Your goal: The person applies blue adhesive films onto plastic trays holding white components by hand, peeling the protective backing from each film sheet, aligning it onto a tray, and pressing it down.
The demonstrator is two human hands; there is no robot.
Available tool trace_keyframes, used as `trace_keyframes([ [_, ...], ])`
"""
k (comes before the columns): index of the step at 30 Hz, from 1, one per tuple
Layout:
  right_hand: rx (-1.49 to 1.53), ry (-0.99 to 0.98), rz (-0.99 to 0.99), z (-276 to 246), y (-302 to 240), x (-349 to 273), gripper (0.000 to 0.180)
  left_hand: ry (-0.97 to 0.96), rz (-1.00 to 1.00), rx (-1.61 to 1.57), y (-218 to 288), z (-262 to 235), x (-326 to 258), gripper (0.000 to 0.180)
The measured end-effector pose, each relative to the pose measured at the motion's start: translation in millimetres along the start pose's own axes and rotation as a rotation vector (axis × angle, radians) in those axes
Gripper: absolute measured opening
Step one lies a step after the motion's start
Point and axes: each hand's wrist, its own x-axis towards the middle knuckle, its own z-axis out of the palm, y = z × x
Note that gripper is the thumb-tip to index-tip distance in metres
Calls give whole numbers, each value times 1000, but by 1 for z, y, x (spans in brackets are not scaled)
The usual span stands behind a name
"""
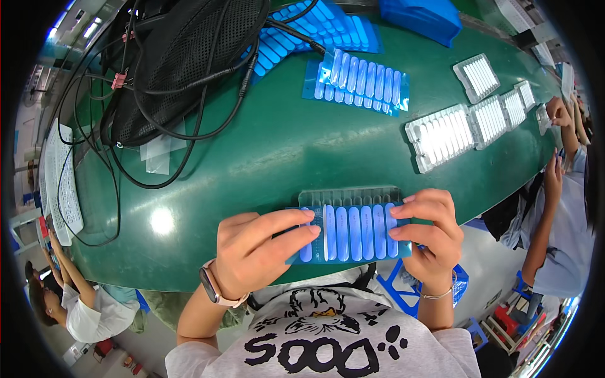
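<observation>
Close in front of me, at the near table edge, is a blue film sheet [355, 233] with a row of long, round-ended, light-blue strips. My left hand [261, 242] has thumb and index finger closed at its left part, over the first strip and a bare gap beside it. Whether a loose strip sits between those fingertips is hidden. At the other end, my right hand [433, 230] grips the sheet's right edge between thumb and fingers. Just behind the sheet lies a clear plastic tray [350, 194] with rounded slots, partly covered by it.
Farther back lie more blue strip sheets [359, 82]. Clear trays with white strips [441, 135] stand at the right, near a co-worker's hand [558, 112]. A black mesh bag [189, 63] with loose cables fills the back left. A blue bin [422, 19] stands at the back.
</observation>
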Motion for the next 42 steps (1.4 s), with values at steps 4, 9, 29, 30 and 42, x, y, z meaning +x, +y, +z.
trace_keyframes([
  [4,-16,1,-14,-1,-1,1,31,-45,66,65,0,-5,2,35],
  [9,-10,1,-13,-3,-2,0,33,-92,109,125,7,-8,9,29],
  [29,4,7,-70,-2,0,-2,21,-80,296,83,1,-14,4,30],
  [30,13,-9,-100,-3,2,0,21,-70,312,67,1,-15,7,31],
  [42,-252,80,-395,-20,2,8,14,22,577,188,-2,-23,31,5],
])
